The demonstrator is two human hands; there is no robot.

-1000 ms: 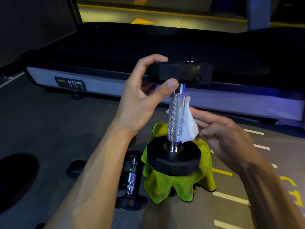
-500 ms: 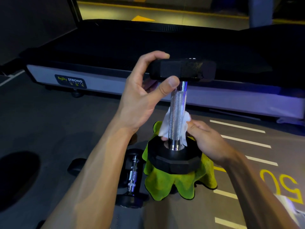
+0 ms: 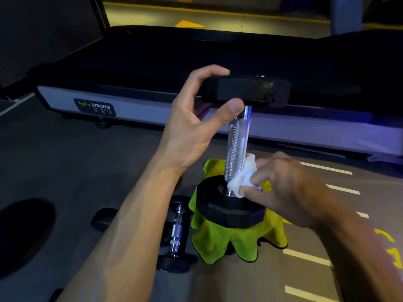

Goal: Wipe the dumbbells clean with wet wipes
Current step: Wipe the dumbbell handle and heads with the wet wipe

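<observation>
The dumbbell point(image 3: 236, 147) stands upright, its lower black head on a green cloth point(image 3: 220, 240) spread on the floor. The left hand point(image 3: 194, 127) holds the upper head, its grip curled round the edge between thumb and fingers. The right hand point(image 3: 285, 190) pinches a white wet wipe point(image 3: 242, 177) against the base of the knurled handle. A second dumbbell point(image 3: 177, 232) lies just left of the cloth, with a treadmill point(image 3: 152, 101) behind.

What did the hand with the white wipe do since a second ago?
The right hand, pinching the crumpled white wet wipe, slid it down the knurled silver handle to its base at the lower black weight plate. The left hand kept gripping the top black weight plate; the upright dumbbell stayed on the lime-green cloth.
</observation>
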